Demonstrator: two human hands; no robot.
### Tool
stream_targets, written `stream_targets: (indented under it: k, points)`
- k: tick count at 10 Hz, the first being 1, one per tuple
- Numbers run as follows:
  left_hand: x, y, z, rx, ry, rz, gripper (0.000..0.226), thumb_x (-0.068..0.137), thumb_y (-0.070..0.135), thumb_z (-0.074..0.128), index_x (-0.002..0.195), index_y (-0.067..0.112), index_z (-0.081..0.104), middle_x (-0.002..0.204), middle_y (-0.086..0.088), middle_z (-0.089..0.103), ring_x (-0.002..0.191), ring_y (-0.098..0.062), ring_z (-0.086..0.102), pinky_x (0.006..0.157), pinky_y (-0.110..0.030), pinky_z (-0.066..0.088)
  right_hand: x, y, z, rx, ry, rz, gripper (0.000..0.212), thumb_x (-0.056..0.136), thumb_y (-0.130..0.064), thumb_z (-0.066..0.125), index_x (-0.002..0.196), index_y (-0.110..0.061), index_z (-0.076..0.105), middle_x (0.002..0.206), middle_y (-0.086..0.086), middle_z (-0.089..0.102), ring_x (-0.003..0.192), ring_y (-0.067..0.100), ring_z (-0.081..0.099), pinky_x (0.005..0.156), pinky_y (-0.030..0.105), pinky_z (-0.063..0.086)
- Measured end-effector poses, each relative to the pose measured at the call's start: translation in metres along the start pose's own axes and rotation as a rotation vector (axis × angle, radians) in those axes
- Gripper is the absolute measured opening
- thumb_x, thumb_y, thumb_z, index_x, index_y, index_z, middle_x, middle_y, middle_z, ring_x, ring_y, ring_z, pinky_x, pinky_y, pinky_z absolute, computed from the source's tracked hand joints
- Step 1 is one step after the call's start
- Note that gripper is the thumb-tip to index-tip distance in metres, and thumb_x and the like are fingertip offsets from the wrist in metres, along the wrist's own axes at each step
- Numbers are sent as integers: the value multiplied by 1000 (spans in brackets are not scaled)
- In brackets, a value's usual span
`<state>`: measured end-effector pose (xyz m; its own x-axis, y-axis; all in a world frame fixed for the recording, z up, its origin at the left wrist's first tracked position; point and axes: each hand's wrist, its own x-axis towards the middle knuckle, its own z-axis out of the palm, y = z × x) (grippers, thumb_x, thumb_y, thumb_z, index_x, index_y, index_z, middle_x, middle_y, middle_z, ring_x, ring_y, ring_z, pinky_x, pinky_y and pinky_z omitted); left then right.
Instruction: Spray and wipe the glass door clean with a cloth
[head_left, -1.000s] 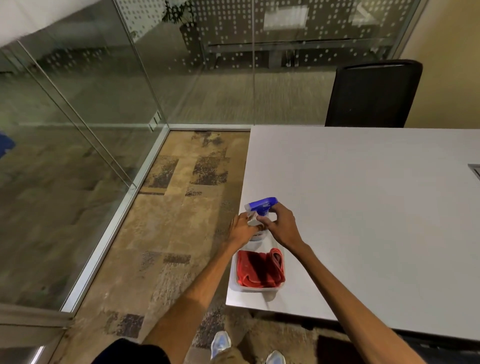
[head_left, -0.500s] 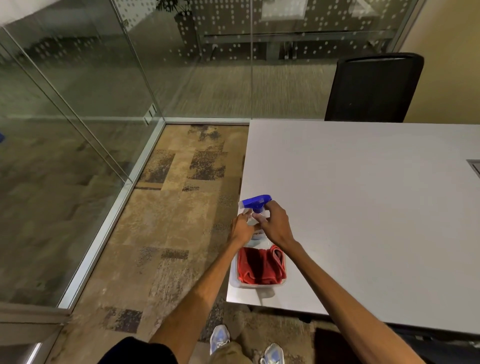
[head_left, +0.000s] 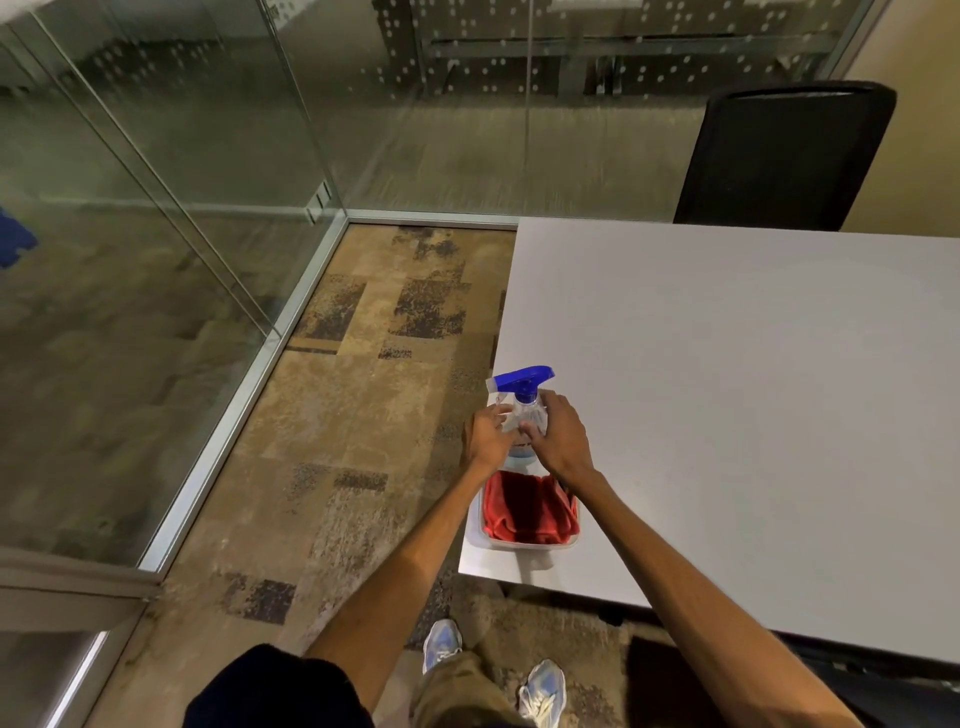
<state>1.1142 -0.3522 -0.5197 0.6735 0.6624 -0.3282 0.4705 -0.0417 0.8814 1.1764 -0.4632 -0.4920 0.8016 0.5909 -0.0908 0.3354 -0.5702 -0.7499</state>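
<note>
far left, glass door (head_left: 130, 291), well apart from the tabletop (head_left: 753, 389). at the tabletop's near left corner, left hand (head_left: 485, 435) and right hand (head_left: 565, 440) curled round upright spray bottle (head_left: 525, 401) from either side. just nearer, red cloth (head_left: 530, 508) folded in clear tray (head_left: 474, 526).

An office meeting room. Glass partition walls (head_left: 218, 130) with frosted dot patterns enclose it. A large white desk (head_left: 753, 389), a black office chair (head_left: 779, 156) and patterned carpet tiles (head_left: 353, 389) furnish it.
</note>
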Motion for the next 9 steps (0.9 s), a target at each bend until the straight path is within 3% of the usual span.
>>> stream_targets:
  k: [1,2,3,4,5,6,7,8,9]
  points:
    - [-13,12,-2,6,22,4,42,80,3,78,119,1,63,111,-17,71,101,-28,69,90,-42,57,-2,-1,-1,-20,7,-2,50,93,-33,66,134,-9,50,128,11,61,114,27,58,94,35,47]
    - [-26,19,-5,20,55,31,43,80,7,78,121,3,64,110,-14,72,98,-25,70,87,-39,58,-7,2,-2,-22,30,20,60,94,-37,65,141,-8,43,141,13,50,125,28,53,99,36,46]
    - [-33,16,-5,62,106,5,43,78,14,80,118,9,67,109,-10,74,95,-24,71,84,-37,58,-16,0,-3,0,92,75,65,91,-41,68,141,-10,41,143,12,44,123,27,53,94,33,46]
    - [-40,10,-7,114,153,-10,44,74,22,81,116,19,66,105,-8,74,92,-25,71,84,-43,59,-26,-4,1,45,186,57,44,92,-35,66,124,-12,47,121,6,52,104,23,59,83,27,48]
    - [-59,15,-17,118,193,-13,45,79,24,77,121,21,60,103,-8,74,93,-23,69,84,-39,57,-38,-15,10,132,240,11,24,94,-32,61,108,-23,44,104,-4,53,90,18,61,81,32,55]
    - [-74,13,-30,114,271,12,39,87,24,72,122,17,58,106,-7,74,96,-20,68,87,-38,56,-46,-28,22,186,232,-56,17,96,-31,59,102,-28,43,98,-5,57,85,15,59,79,26,51]
    - [-85,2,-46,138,334,40,24,87,22,72,110,20,64,108,-4,73,96,-18,70,87,-40,58,-53,-40,31,188,225,-116,11,96,-32,57,97,-25,48,89,-4,58,79,14,56,73,24,48]
    - [-92,-8,-64,205,349,37,9,85,27,71,87,33,64,95,5,76,87,-13,72,79,-37,60,-60,-52,40,177,187,-169,10,98,-28,55,93,-20,51,79,-2,59,71,10,54,66,23,41]
    - [-99,-11,-83,191,350,21,9,87,30,68,81,32,63,70,4,74,57,-8,70,67,-31,59,-65,-65,49,158,116,-225,12,99,-26,54,89,-20,51,79,0,61,72,16,57,67,28,43]
